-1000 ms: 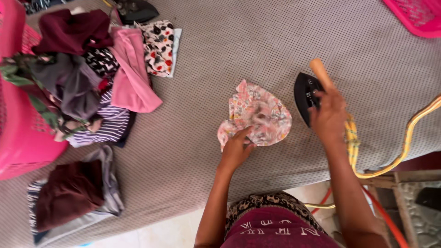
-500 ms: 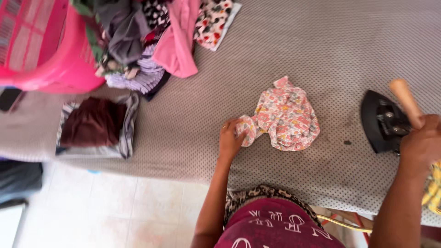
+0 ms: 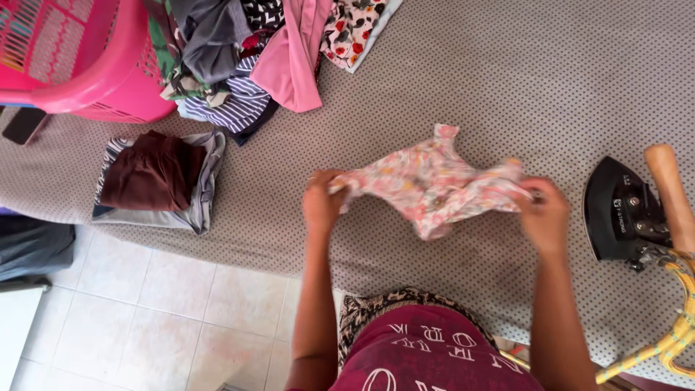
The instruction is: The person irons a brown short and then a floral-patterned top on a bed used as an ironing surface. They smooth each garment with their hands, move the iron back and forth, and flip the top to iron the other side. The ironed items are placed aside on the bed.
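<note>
A small pink floral garment (image 3: 434, 185) is stretched between both my hands just above the grey dotted ironing surface (image 3: 521, 87). My left hand (image 3: 322, 203) grips its left edge. My right hand (image 3: 543, 213) pinches its right edge. A black iron with a wooden handle (image 3: 626, 210) rests on the surface just right of my right hand, with a yellow cord (image 3: 677, 333) trailing off the edge.
A pink laundry basket (image 3: 79, 58) lies at the top left with a heap of mixed clothes (image 3: 246, 58) spilling from it. A folded stack, maroon on grey (image 3: 156, 177), sits near the front edge. A dark phone (image 3: 23, 125) lies by the basket. Tiled floor (image 3: 166, 318) shows below.
My right hand left the iron's handle and took the garment's right edge. Both hands now hold the garment stretched out, where before it lay crumpled with only my left hand on it.
</note>
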